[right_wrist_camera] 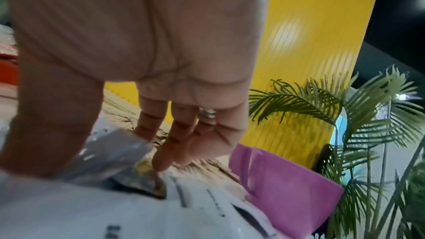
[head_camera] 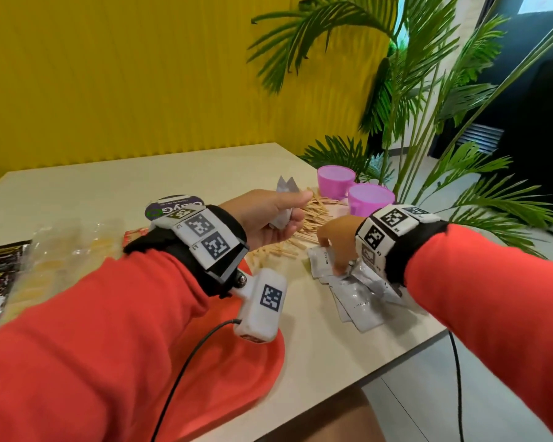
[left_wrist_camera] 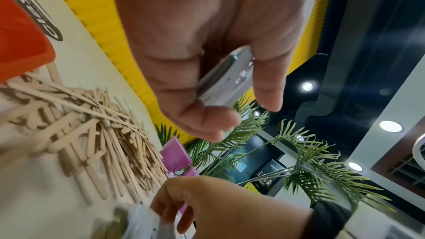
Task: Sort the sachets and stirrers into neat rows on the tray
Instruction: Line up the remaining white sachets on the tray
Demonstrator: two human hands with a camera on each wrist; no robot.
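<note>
My left hand (head_camera: 288, 212) is raised over the stirrers and grips a small stack of silver sachets (head_camera: 283, 199) between thumb and fingers; the left wrist view shows that stack (left_wrist_camera: 226, 83) edge-on. My right hand (head_camera: 336, 260) reaches down onto a loose pile of white and silver sachets (head_camera: 355, 295) near the table's right edge. In the right wrist view thumb and forefinger pinch one silver sachet (right_wrist_camera: 115, 152) lifted off the pile. Wooden stirrers (head_camera: 304, 224) lie in a heap behind the pile. The red tray (head_camera: 237, 355) sits under my left forearm, mostly hidden.
Two pink cups (head_camera: 336, 180) (head_camera: 369, 199) stand behind the stirrers by a palm plant (head_camera: 428, 122). A clear bag of yellow packets (head_camera: 61, 250) and dark sachets (head_camera: 0, 266) lie at the left. A round printed label (head_camera: 173, 207) lies behind my left wrist.
</note>
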